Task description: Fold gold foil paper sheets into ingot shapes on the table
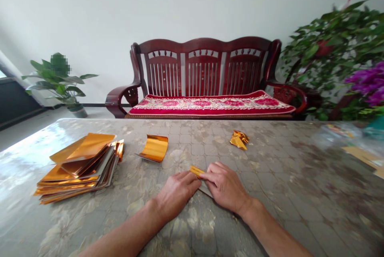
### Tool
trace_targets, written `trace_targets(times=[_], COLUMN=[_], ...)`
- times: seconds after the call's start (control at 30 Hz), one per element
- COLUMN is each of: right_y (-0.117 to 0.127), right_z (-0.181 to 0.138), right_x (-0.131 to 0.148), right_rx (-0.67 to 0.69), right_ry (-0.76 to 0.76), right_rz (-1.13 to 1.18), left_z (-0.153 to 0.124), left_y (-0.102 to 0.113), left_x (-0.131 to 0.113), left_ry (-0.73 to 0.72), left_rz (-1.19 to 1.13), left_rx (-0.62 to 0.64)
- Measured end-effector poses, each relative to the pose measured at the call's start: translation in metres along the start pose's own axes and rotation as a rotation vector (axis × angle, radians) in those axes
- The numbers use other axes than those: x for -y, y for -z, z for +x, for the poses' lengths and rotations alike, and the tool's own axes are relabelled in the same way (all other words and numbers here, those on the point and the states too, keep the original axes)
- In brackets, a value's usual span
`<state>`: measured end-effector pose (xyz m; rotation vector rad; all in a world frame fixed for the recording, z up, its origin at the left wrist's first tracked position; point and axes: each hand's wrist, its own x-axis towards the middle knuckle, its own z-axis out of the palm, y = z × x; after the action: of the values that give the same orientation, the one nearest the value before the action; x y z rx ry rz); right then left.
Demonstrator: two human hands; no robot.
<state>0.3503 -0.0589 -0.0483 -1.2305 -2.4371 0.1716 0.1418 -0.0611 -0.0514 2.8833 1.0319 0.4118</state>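
Gold paper (197,171) | left hand (177,190), right hand (227,185) on it, pinch unclear | far table edge (186,122) well beyond

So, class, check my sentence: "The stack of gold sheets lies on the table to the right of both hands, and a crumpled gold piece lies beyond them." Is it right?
Not quite: the head view shows the stack of gold sheets to the left of both the left hand and right hand. The rest stands.
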Motion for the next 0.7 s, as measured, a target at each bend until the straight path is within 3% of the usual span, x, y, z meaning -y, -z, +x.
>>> trace_targets(times=[0.7], right_y=[0.01], right_z=[-0.001], right_x=[-0.004], right_rx=[0.081], right_ry=[0.034], right_rz=[0.067], left_z=[-0.002], left_y=[-0.005], left_x=[0.001], left_ry=[0.061], left_rz=[0.045], left_rx=[-0.041])
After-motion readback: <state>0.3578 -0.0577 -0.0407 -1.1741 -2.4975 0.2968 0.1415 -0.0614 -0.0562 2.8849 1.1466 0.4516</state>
